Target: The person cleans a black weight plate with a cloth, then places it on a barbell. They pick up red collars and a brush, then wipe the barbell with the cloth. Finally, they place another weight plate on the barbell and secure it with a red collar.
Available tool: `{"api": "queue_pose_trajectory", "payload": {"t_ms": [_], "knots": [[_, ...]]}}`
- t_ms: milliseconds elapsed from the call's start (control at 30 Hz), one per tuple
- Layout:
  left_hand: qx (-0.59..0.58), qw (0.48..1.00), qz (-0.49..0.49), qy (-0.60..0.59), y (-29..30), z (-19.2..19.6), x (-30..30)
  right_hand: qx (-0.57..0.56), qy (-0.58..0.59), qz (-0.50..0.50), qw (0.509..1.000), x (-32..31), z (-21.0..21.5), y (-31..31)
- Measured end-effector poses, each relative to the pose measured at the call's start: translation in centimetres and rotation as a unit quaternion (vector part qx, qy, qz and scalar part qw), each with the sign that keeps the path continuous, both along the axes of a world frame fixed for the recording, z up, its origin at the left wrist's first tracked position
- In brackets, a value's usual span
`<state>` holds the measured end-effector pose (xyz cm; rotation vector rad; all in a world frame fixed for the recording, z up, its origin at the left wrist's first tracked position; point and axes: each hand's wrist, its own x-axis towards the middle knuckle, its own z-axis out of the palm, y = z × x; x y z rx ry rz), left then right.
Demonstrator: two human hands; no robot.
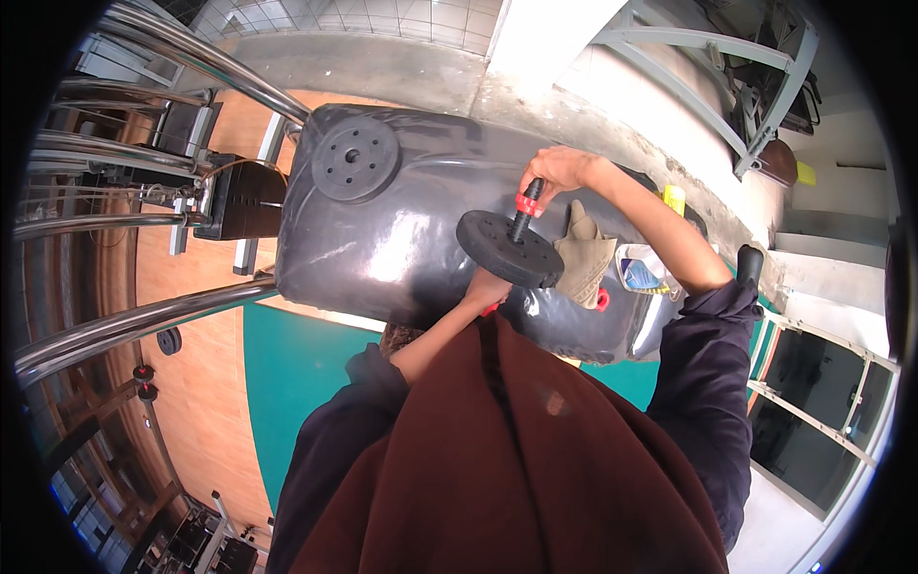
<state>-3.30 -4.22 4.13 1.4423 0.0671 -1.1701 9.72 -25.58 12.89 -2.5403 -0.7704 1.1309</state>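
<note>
A dumbbell with a black weight plate [507,251] is held tilted over a black padded bench [421,230]. My right hand [562,170] grips the red screw collar [527,205] at the upper end of its threaded bar. Below the plate, my left hand [486,289] is closed around the lower part of the dumbbell; the plate hides most of its fingers. Red shows just under that hand. A beige cloth item [585,251], perhaps a glove, lies beside the plate, with a red ring-shaped collar [602,299] next to it.
Another black plate [356,159] lies flat at the bench's far left. Clear packaging with a blue and yellow label [643,274] and a yellow object [674,199] are at the right. Chrome rails [143,330] of a machine stand left. A small dumbbell [144,383] is on the floor.
</note>
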Motion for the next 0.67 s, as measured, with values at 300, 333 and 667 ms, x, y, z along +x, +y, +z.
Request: {"api": "queue_pose_trajectory", "payload": {"t_ms": [300, 333, 667], "knots": [[-0.025, 0.999, 0.038, 0.005, -0.1, -2.2, -1.1, 0.000, 0.304, -0.179, 0.936, 1.2, -3.3, -0.5], [-0.024, 0.999, 0.039, -0.006, -0.1, -2.2, -1.3, -0.015, 0.311, -0.214, 0.926, 0.5, -3.9, -0.6], [-0.044, 0.998, -0.004, 0.045, 0.7, -2.9, -1.0, 0.292, 0.170, -0.520, 0.784, -8.4, -8.2, -1.1]]}}
